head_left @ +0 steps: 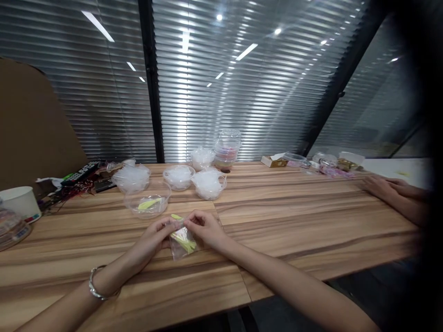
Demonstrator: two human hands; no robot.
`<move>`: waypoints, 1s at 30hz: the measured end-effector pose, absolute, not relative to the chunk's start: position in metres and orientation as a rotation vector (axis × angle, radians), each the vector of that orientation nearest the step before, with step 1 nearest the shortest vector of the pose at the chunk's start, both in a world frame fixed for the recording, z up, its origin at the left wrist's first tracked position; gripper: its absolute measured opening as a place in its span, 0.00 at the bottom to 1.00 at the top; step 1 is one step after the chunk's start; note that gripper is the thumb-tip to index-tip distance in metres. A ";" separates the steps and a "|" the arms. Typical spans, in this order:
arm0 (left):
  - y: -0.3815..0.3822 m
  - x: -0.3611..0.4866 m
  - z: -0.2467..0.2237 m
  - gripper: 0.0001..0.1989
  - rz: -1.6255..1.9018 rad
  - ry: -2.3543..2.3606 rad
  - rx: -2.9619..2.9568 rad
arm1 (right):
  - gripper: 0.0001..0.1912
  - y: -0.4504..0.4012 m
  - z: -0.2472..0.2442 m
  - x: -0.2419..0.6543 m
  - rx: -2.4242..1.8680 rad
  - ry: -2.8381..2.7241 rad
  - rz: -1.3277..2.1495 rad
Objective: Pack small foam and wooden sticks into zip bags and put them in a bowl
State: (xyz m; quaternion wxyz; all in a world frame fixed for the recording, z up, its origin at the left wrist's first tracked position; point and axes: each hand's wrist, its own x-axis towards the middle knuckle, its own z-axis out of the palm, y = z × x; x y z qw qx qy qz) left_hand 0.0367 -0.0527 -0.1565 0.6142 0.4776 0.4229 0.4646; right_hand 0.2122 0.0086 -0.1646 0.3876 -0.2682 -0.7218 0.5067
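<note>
A wood-grained worktop runs across the room below slatted blinds behind dark-framed glass, which reflects bright ceiling lights. At far left a brown panel stands behind a white tub; then come a tangle of dark and red items, a white bundle, and a clear bowl with a yellow-green piece in it. Further right are more whitish bundles, a stack of clear containers, a small box, and, at the right edge, another person's hands.

The clear bag is near the front edge, just nearer than the bowl. Its long axis runs from far to near, the mouth pointing away from the wearer and the bottom angled slightly right; yellow-green strips inside slant from far left to near right.

The left hand, bracelet at its wrist, comes in from lower left and pinches the bag's upper left side between thumb and fingers. The right hand reaches in from lower right, wrist low, thumb and forefinger closed on the upper right corner.
</note>
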 end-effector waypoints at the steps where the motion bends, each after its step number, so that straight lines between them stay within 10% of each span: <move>1: -0.052 0.036 -0.157 0.10 1.074 0.987 1.111 | 0.13 0.008 -0.163 0.213 -0.686 -1.847 1.274; 30: -0.052 0.035 -0.153 0.11 1.113 1.259 1.423 | 0.12 0.002 -0.161 0.214 -0.615 -1.870 1.291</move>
